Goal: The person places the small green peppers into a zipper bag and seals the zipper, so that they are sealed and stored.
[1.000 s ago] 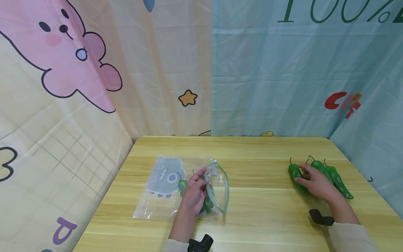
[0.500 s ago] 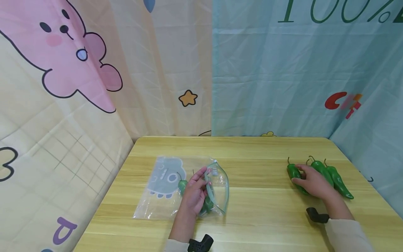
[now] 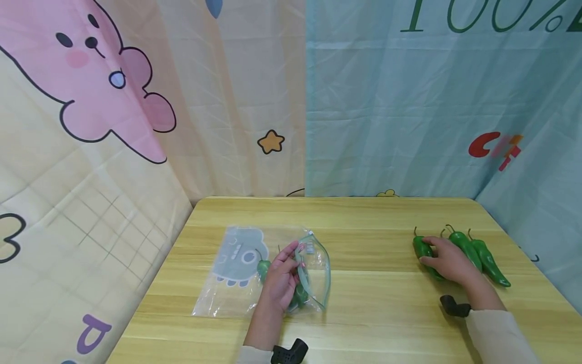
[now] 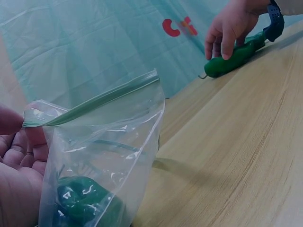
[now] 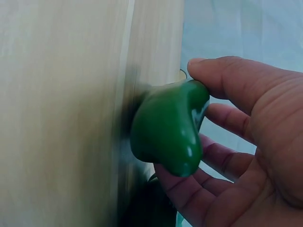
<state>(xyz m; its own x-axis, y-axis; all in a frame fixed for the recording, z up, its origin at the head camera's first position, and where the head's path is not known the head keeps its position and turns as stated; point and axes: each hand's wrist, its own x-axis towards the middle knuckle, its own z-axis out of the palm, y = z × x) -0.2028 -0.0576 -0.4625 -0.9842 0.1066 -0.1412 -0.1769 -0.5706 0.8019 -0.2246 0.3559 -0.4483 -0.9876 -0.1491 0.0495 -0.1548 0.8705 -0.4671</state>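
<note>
A clear zip bag (image 3: 213,298) printed with a grey-blue cartoon lies at the left of the table. My left hand (image 3: 280,280) pinches its rim near the green zip strip, and the mouth gapes to the right. Inside sit green peppers; one glossy green pepper (image 4: 87,201) shows through the plastic in the left wrist view. Over at the right side, my right hand (image 3: 447,260) grips another long green pepper (image 5: 168,125) between thumb and fingers, close over the tabletop, its stem pointing away from me.
Beside the right hand lie more green peppers, among them one pepper (image 3: 491,264) at the far right and another pepper (image 3: 465,243) partly behind the hand. The wooden table (image 3: 364,313) ends at printed curtains (image 3: 386,111) behind and on both sides.
The right hand has slid a little to the left with the pepper, away from the other peppers. The left hand and the bag have stayed in place.
</note>
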